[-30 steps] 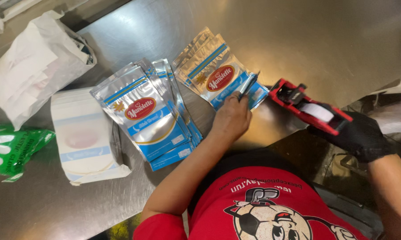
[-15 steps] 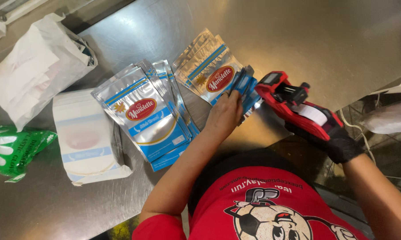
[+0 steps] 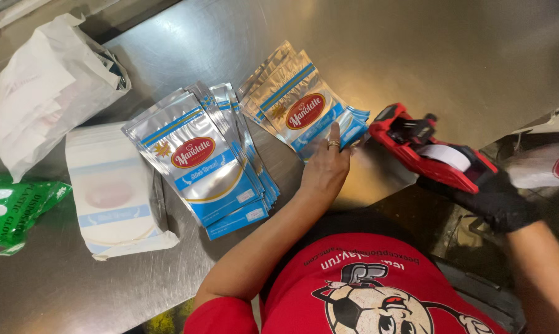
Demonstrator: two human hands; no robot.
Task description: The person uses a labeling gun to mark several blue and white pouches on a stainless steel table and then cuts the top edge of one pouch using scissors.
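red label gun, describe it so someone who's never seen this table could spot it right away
Start at the steel table and go to its near right edge, just right of the smaller stack of silver pouches under the bare left hand. The red label gun is there, gripped by the black-gloved right hand. It is the only red tool, with a white label roll on top.

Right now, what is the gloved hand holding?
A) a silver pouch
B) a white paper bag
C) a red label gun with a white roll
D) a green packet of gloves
C: the right hand, in a black glove, grips a red label gun with a white roll in it, its nose next to the small stack of silver pouches that the bare left hand presses on.
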